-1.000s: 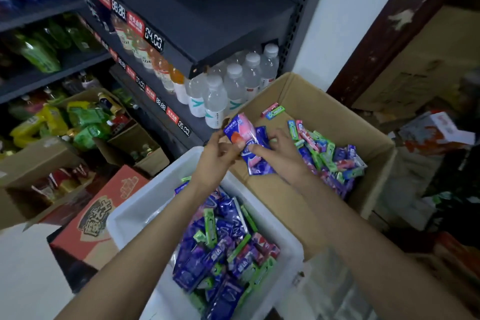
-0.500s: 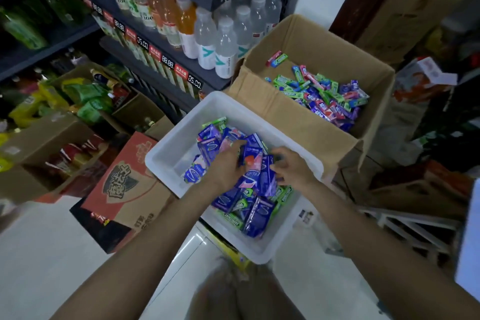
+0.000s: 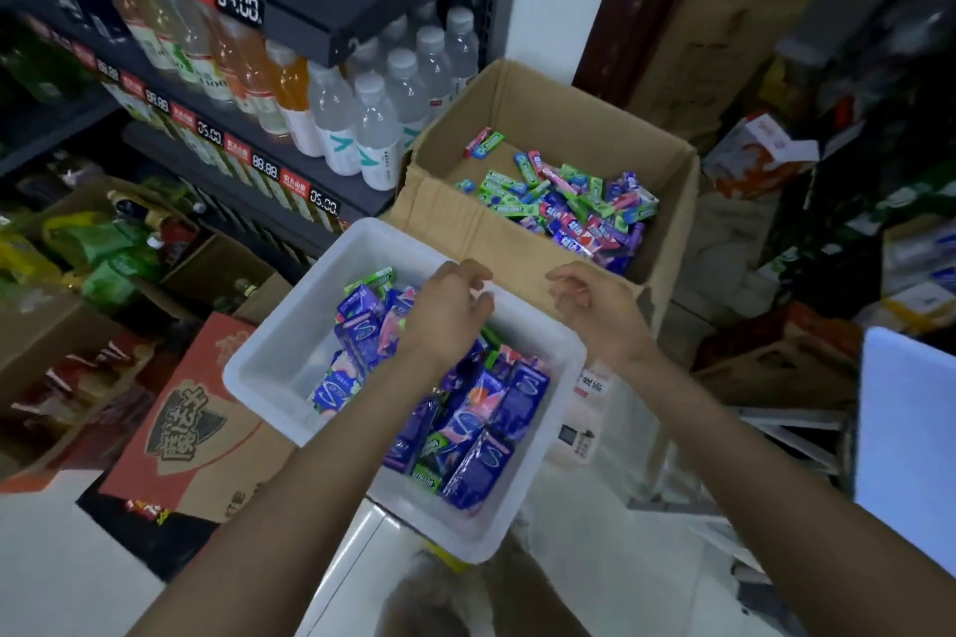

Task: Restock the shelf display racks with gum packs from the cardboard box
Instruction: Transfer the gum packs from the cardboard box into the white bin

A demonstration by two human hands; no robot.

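Head | white tub (image 3: 269, 367) beside cardboard box (image 3: 522, 233) | pale floor (image 3: 62, 574)

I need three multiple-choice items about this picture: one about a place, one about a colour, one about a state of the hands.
1. Where does the brown cardboard box stand?
A. beyond the white plastic tub
B. inside the tub
C. on the top shelf

2. What colour are most gum packs in the tub?
A. yellow
B. blue-purple
C. black

3. What do the left hand and the right hand hold?
A. a bottle
B. a box flap
C. nothing

Answers: 1 A, the box sits past the tub's far rim; 2 B, blue-purple wrappers dominate; 3 C, both hands hover with loosely curled fingers, no grip on anything.
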